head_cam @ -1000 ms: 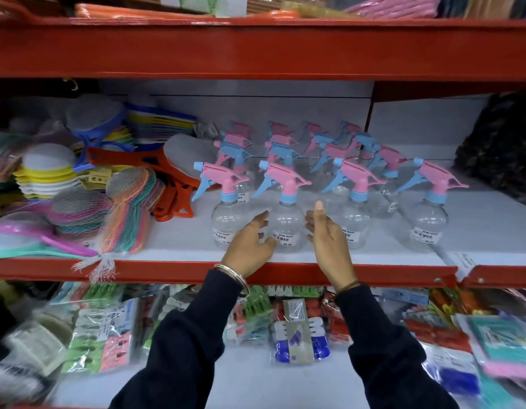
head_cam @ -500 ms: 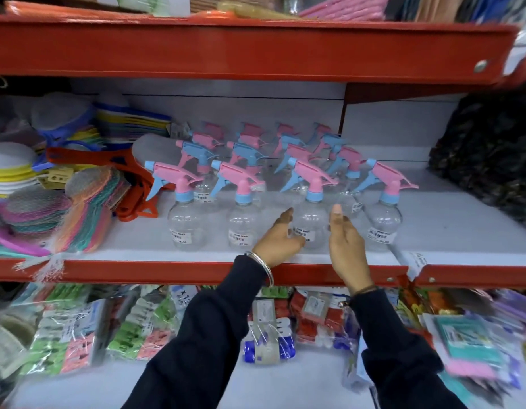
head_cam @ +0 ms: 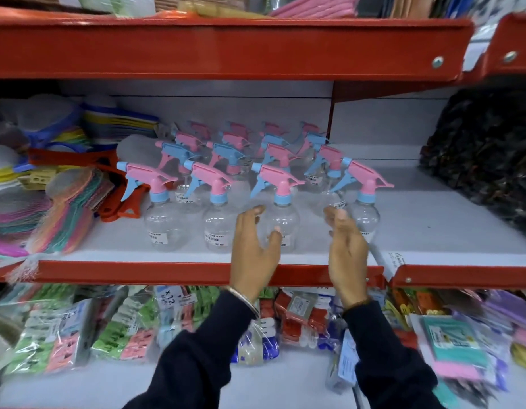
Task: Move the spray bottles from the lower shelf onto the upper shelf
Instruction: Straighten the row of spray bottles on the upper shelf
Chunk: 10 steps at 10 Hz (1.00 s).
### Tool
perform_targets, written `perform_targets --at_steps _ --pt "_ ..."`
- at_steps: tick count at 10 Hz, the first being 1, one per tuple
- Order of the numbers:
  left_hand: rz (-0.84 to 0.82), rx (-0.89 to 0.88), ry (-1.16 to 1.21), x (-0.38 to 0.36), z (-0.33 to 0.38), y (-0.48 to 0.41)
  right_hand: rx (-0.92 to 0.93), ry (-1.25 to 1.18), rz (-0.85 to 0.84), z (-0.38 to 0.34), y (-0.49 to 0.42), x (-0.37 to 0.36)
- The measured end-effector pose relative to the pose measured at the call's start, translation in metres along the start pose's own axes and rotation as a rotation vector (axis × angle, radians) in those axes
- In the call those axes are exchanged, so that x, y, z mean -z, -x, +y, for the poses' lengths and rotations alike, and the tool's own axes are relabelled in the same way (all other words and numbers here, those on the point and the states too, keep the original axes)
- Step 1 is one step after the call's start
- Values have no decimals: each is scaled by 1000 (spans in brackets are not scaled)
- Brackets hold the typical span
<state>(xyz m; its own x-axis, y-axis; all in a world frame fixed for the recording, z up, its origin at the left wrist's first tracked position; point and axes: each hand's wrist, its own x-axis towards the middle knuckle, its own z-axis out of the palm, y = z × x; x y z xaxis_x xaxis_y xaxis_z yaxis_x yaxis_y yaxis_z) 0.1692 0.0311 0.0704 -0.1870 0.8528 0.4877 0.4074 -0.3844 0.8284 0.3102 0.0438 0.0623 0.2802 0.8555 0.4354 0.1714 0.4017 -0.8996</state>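
Note:
Several clear spray bottles with pink and blue trigger heads stand in rows on the white middle shelf (head_cam: 433,231). My left hand (head_cam: 254,249) is open, fingers curved around the left side of the third front-row bottle (head_cam: 283,222), thumb against its body. My right hand (head_cam: 345,246) is open in front of the rightmost front bottle (head_cam: 365,214), fingers spread, partly hiding its label. Neither hand has a closed grip. The red upper shelf (head_cam: 226,48) runs across the top of the view.
Netted scrubbers and coloured plastic items (head_cam: 58,208) crowd the shelf's left. A dark bundle (head_cam: 489,160) sits at the right. Packets of clothes pegs (head_cam: 123,329) and other goods fill the shelf below. Stacked goods lie on the upper shelf.
The view has shifted right. Both hands have spread apart and opened wider, the left curling around the third bottle, the right moving in front of the rightmost bottle.

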Motion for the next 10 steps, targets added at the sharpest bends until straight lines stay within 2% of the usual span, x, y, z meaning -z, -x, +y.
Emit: perform_targets --at_steps 1,2,3,4,5,8,9,10 --pt "-78 -133 69 -31 12 17 95 34 227 5 0 24" --pt "-353 3 59 -65 17 6 64 104 291 5 -13 42" --pt "-574 114 -13 -89 30 -15 -31 197 196 7 -27 54" --pt "-680 158 28 -99 39 -31 -130 204 108 5 -33 62" --pt "-724 201 15 -97 34 -34 -137 201 91 3 -36 66" --pt "-611 233 11 -71 21 -18 -193 44 -58 1 -35 64" --pt "-610 243 -14 -69 21 -18 -180 26 -65 0 -35 61" --pt "-531 153 -8 -59 26 -5 -115 27 60 -1 -12 72"
